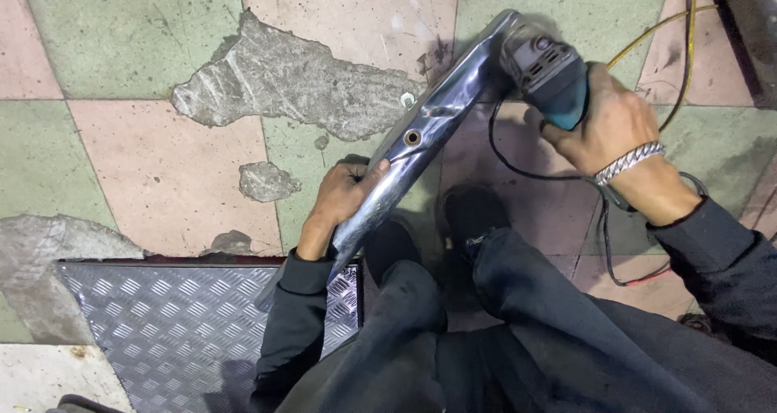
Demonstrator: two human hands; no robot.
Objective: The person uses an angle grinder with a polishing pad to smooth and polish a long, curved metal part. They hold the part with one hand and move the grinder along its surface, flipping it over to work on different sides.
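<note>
— Down on the tiled floor (162,162), what was each hand doing?

— The left hand (344,198) had its grip clamped on a long, shiny curved metal part (429,129), fingers wrapped over its edge about midway along. The part ran slantwise from near the person's knees up toward the top of the view, with a round hole showing in its polished face just above that hand.

— And the other?

— The right hand (611,125), with a metal chain bracelet (627,162) at the wrist, had its grip closed round a teal and grey power grinder (546,69). The tool's head sat against the upper end of the metal part.

— Anything else close by?

— A black cord (518,166) looped under the grinder, and a yellow cable (688,24) lay beyond it. A ridged metal plate (162,324) sat at lower left, and the floor had a patch of broken tile with bare grey concrete.
</note>
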